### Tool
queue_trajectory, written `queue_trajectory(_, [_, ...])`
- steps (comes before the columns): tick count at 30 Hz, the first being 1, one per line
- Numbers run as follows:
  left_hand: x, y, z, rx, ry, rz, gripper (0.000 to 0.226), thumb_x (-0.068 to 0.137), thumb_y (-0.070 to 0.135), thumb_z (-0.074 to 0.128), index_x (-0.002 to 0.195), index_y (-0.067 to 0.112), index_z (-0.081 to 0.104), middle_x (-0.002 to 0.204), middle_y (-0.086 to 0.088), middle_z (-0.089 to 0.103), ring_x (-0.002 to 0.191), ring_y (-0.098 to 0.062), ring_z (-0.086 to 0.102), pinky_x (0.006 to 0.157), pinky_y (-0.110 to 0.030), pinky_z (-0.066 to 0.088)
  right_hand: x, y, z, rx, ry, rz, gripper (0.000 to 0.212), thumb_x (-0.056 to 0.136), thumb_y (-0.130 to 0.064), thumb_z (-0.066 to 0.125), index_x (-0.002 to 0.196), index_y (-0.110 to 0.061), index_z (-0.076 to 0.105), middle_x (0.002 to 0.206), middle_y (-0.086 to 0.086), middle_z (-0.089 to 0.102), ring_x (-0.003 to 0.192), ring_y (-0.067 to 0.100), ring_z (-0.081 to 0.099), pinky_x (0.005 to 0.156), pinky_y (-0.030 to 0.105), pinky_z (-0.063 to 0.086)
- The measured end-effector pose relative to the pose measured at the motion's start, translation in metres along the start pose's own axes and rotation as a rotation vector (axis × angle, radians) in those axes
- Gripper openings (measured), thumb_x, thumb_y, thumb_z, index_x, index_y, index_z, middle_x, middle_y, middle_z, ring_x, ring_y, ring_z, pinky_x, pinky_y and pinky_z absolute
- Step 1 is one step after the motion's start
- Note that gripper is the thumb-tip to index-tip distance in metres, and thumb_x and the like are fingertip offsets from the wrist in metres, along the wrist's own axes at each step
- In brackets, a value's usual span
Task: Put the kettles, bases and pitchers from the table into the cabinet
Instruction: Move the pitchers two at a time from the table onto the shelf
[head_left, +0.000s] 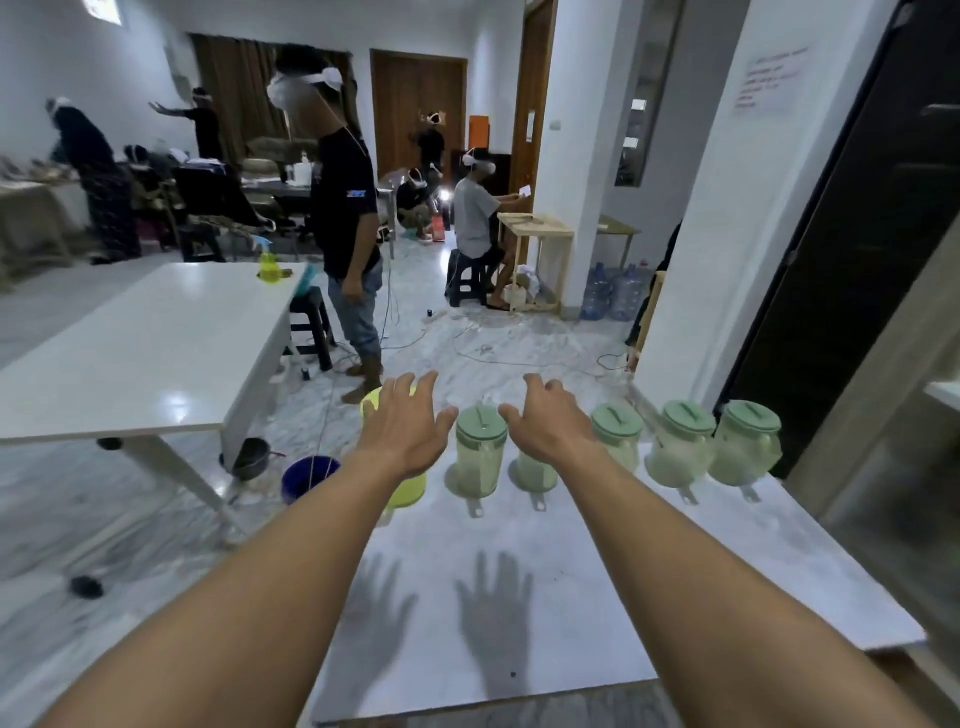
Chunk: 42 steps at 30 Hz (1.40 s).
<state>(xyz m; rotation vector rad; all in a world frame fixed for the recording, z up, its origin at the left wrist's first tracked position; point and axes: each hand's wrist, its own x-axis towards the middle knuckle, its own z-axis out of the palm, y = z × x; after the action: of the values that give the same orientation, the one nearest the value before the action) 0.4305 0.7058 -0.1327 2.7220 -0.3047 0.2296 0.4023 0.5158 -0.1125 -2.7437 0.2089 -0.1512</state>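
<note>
A pale marbled tabletop (597, 597) carries a row along its far edge: one yellow plastic pitcher (402, 491), then five translucent green-lidded pitchers (480, 449) to its right.

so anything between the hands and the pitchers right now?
Nothing visible. The left hand, fingers spread, is over the yellow pitcher; the right hand, also open, is over the second green pitcher. The table in front of the row is bare.
</note>
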Motion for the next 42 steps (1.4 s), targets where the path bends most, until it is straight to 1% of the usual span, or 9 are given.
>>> queue_trajectory(11, [0.028, -0.071, 0.105, -0.209, 0.008, -0.271, 0.080, 0.098, 0.039, 0.055, 0.157, 0.012, 0.010, 0.160, -0.016, 0.020, 0.146, -0.036, 0.023, 0.115, -0.050, 0.028, 0.073, 0.017, 0.141, 0.087, -0.127, -0.004, 0.060, 0.100, -0.035, 0.053, 0.150, -0.010, 0.031, 0.146, 0.020, 0.045, 0.131, 0.042, 0.047, 0.101, 0.054, 0.046])
queue_trajectory(14, [0.036, -0.078, 0.130, -0.377, 0.089, -0.437, 0.079, 0.092, 0.036, 0.065, 0.152, 0.010, 0.021, 0.153, -0.015, 0.032, 0.138, -0.036, 0.034, 0.107, -0.049, 0.037, 0.083, 0.031, 0.169, 0.157, -0.108, 0.076, 0.063, 0.098, -0.036, 0.057, 0.149, -0.011, 0.029, 0.143, 0.020, 0.045, 0.129, 0.042, 0.049, 0.099, 0.050, 0.046])
queue_trajectory(17, [0.045, -0.089, 0.154, -0.517, 0.127, -0.599, 0.070, 0.083, 0.041, 0.074, 0.136, 0.015, 0.035, 0.137, -0.010, 0.049, 0.123, -0.032, 0.051, 0.094, -0.046, 0.046, 0.091, 0.043, 0.191, 0.388, -0.080, 0.231, 0.060, 0.092, -0.032, 0.065, 0.140, -0.012, 0.035, 0.132, 0.015, 0.053, 0.121, 0.039, 0.056, 0.094, 0.049, 0.051])
queue_trajectory(20, [0.056, -0.095, 0.172, -0.663, 0.131, -0.698, 0.061, 0.079, 0.041, 0.078, 0.124, 0.017, 0.045, 0.116, 0.000, 0.058, 0.107, -0.026, 0.058, 0.080, -0.036, 0.044, 0.103, 0.054, 0.213, 0.558, -0.075, 0.336, 0.054, 0.090, -0.032, 0.070, 0.133, -0.013, 0.043, 0.122, 0.010, 0.062, 0.110, 0.033, 0.063, 0.088, 0.043, 0.052])
queue_trajectory(25, [0.066, -0.105, 0.183, -0.719, 0.171, -0.724, 0.032, 0.079, 0.044, 0.077, 0.097, 0.021, 0.064, 0.097, 0.007, 0.067, 0.096, -0.022, 0.062, 0.080, -0.036, 0.047, 0.115, 0.064, 0.236, 0.703, -0.063, 0.392, 0.032, 0.088, -0.030, 0.074, 0.110, -0.021, 0.052, 0.097, 0.002, 0.069, 0.093, 0.025, 0.068, 0.079, 0.038, 0.054])
queue_trajectory(28, [0.077, -0.106, 0.185, -0.769, 0.212, -0.744, 0.022, 0.081, 0.039, 0.076, 0.077, 0.021, 0.063, 0.083, 0.001, 0.068, 0.089, -0.027, 0.063, 0.081, -0.041, 0.050, 0.125, 0.065, 0.243, 0.791, -0.068, 0.404, 0.025, 0.090, -0.033, 0.073, 0.104, -0.018, 0.059, 0.087, -0.005, 0.066, 0.079, 0.014, 0.063, 0.065, 0.030, 0.046])
queue_trajectory(31, [0.085, -0.104, 0.183, -0.821, 0.225, -0.764, 0.018, 0.081, 0.027, 0.069, 0.074, 0.011, 0.068, 0.080, -0.008, 0.069, 0.083, -0.029, 0.064, 0.072, -0.038, 0.051, 0.134, 0.064, 0.251, 0.885, -0.078, 0.426, 0.026, 0.092, -0.036, 0.073, 0.101, -0.013, 0.067, 0.091, 0.001, 0.072, 0.081, 0.013, 0.067, 0.061, 0.025, 0.047])
queue_trajectory(35, [0.088, -0.105, 0.180, -0.860, 0.271, -0.804, 0.018, 0.083, 0.016, 0.062, 0.065, 0.013, 0.065, 0.070, -0.006, 0.067, 0.067, -0.023, 0.058, 0.055, -0.028, 0.037, 0.139, 0.059, 0.261, 0.892, -0.061, 0.419, 0.014, 0.094, -0.027, 0.069, 0.098, -0.014, 0.067, 0.085, 0.000, 0.070, 0.083, 0.020, 0.067, 0.076, 0.032, 0.050])
queue_trajectory(42, [0.088, -0.109, 0.170, -0.859, 0.375, -0.810, 0.022, 0.084, 0.016, 0.061, 0.062, 0.013, 0.058, 0.072, -0.013, 0.068, 0.078, -0.030, 0.069, 0.068, -0.041, 0.053, 0.141, 0.051, 0.258, 0.906, 0.019, 0.411, 0.016, 0.088, -0.020, 0.061, 0.075, -0.012, 0.058, 0.068, 0.007, 0.060, 0.066, 0.024, 0.057, 0.062, 0.032, 0.042])
